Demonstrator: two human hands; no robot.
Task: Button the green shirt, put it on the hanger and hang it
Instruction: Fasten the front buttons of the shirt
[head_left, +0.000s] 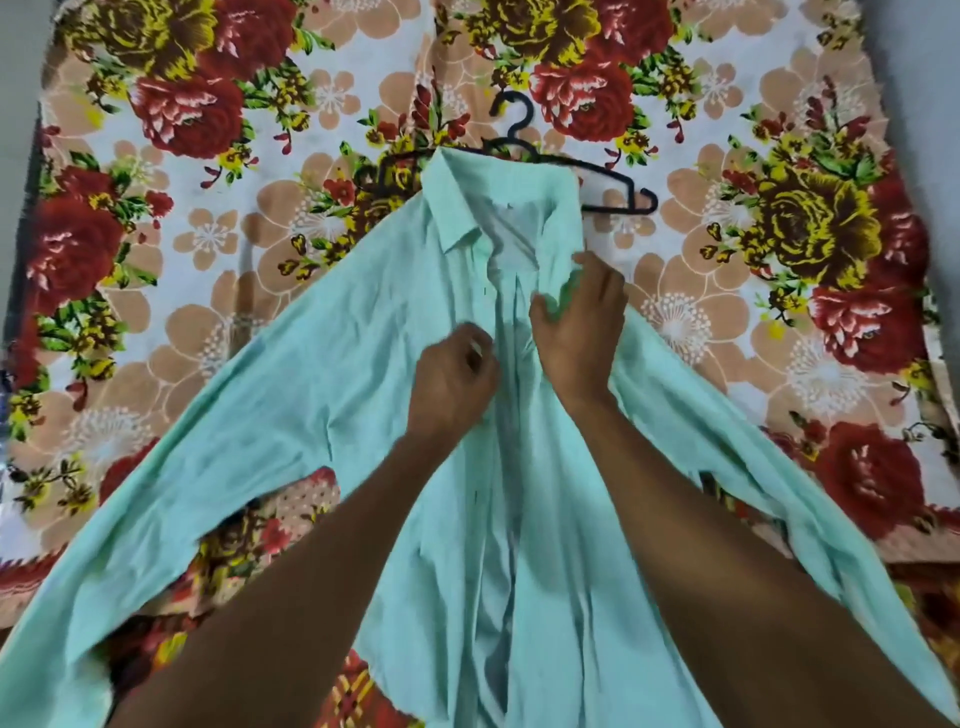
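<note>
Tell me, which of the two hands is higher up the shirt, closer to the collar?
The right hand. It grips the green shirt nearer the collar; the left hand pinches the front lower down.

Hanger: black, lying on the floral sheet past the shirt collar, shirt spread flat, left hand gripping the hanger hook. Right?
Not quite. In the head view the left hand pinches the green shirt at its front opening, not the hook. The black hanger lies untouched on the floral sheet past the collar; the right hand also grips the shirt.
</note>
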